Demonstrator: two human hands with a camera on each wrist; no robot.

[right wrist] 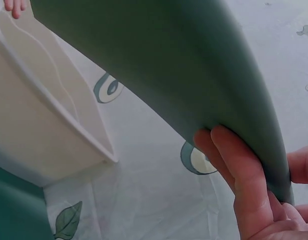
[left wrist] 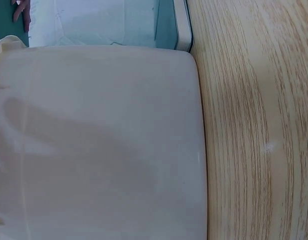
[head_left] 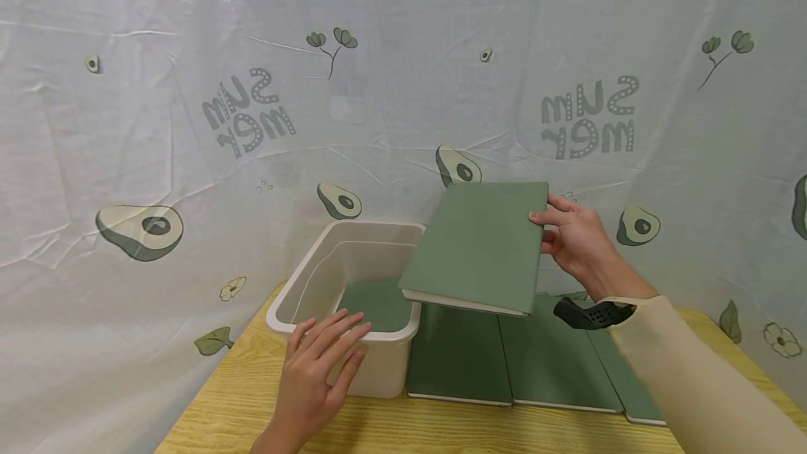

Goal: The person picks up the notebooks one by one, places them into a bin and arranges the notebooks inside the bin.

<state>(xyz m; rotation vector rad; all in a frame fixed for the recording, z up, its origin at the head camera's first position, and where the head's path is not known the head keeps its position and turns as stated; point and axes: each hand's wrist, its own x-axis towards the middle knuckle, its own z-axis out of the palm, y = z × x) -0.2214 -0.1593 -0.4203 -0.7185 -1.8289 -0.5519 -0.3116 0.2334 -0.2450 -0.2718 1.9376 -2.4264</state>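
A green hardcover book (head_left: 479, 244) is held up in the air, tilted, right of a white plastic bin (head_left: 384, 366). My right hand (head_left: 576, 237) grips it by its right edge, thumb on the upper cover. In the right wrist view, fingers (right wrist: 239, 165) press the underside of the book (right wrist: 159, 65). My left hand (head_left: 318, 370) is at the bin's near rim with fingers extended over it, holding nothing. Inside the bin lies a flat green surface (head_left: 378, 303) like the book covers. The left wrist view is mostly filled by the bin's outer wall (left wrist: 103, 140).
Several more green books lie side by side right of the bin, including one beside it (head_left: 457, 363) and one farther right (head_left: 561, 370). The wood-grain table (head_left: 233, 398) runs beneath. Behind it hangs a pale curtain (head_left: 403, 104) printed with avocados.
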